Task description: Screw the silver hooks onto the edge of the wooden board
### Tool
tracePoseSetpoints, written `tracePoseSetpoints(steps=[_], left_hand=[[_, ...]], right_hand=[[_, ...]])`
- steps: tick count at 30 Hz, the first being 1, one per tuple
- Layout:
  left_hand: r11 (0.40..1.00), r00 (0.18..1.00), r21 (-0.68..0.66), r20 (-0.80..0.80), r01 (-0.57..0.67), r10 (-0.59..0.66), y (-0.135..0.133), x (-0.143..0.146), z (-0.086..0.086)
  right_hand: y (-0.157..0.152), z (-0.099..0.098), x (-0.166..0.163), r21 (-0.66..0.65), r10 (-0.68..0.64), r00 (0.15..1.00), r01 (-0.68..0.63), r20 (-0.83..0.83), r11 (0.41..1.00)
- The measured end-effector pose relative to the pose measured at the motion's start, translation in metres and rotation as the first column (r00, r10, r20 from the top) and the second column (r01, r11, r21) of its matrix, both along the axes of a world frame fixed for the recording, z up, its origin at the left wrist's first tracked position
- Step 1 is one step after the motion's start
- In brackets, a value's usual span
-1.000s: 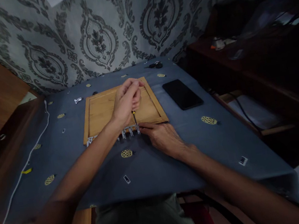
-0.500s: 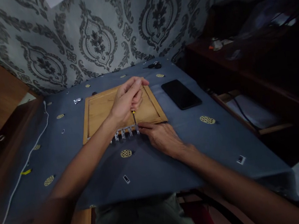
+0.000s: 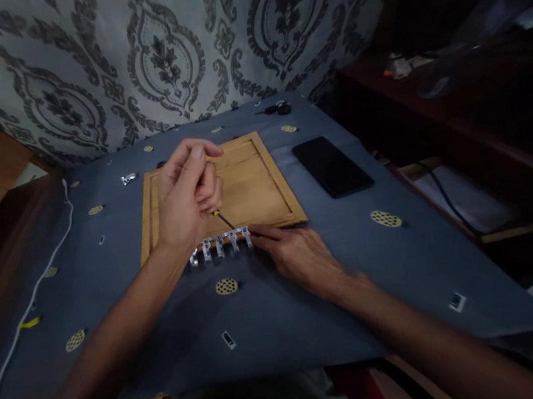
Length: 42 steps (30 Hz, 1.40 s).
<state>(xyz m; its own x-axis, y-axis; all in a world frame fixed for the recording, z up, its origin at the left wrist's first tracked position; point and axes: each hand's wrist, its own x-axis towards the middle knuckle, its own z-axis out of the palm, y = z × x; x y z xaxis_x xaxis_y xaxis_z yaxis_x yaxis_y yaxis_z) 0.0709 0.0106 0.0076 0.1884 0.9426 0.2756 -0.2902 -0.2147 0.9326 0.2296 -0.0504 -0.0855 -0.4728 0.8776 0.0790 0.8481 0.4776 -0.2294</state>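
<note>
My left hand (image 3: 188, 188) is closed around the handle of a screwdriver, above the wooden board (image 3: 256, 181). The screwdriver's dark shaft (image 3: 224, 220) and a yellow bit below the fist show; the rest of the handle is hidden. Its shaft slants down to the right, towards a shiny metal hook rail (image 3: 232, 235) along the board's near edge. Several hooks hang from the rail over the tablecloth. At the rail's right end, my right hand (image 3: 300, 251) lies low with its fingers stretched out, fingertips touching the rail's end and the board's edge.
A black phone (image 3: 332, 165) lies right of the board. Behind it is a dark object with a thin tip (image 3: 280, 108). A small shiny metal piece (image 3: 129, 179) rests at the back left. A white cable (image 3: 39, 282) runs along the blue tablecloth's left side.
My left hand has moved left with the screwdriver, whose shaft has gone from nearly upright to slanted. My right hand stays at the rail's end. The view has shifted slightly.
</note>
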Motion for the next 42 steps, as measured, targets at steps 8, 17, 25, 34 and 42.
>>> tracePoseSetpoints(steps=[8, 17, 25, 34, 42], left_hand=[[0.998, 0.999, -0.056, -0.035, -0.008, 0.006, 0.004, 0.014, -0.013], [0.999, 0.999, -0.029, -0.022, 0.036, -0.037, 0.003, 0.018, -0.016], [0.985, 0.981, 0.009, -0.09, 0.172, -0.17, 0.001, 0.018, -0.018], [0.976, 0.95, 0.097, -0.267, 0.195, -0.164, 0.0, 0.018, -0.022], [0.982, 0.975, 0.135, -0.157, -0.134, 0.155, -0.005, 0.03, -0.025]], right_hand=[[0.002, 0.004, 0.0, -0.051, 0.002, 0.999, 0.0, 0.039, 0.999], [0.002, 0.003, -0.001, -0.036, 0.0, 1.0, 0.001, 0.009, 0.999], [0.001, 0.002, 0.002, -0.025, 0.016, 0.999, -0.017, -0.045, 1.0], [0.001, -0.006, 0.004, 0.037, 0.033, 0.999, -0.031, -0.032, 0.999], [0.001, -0.002, 0.003, 0.003, 0.008, 1.0, -0.008, -0.019, 1.0]])
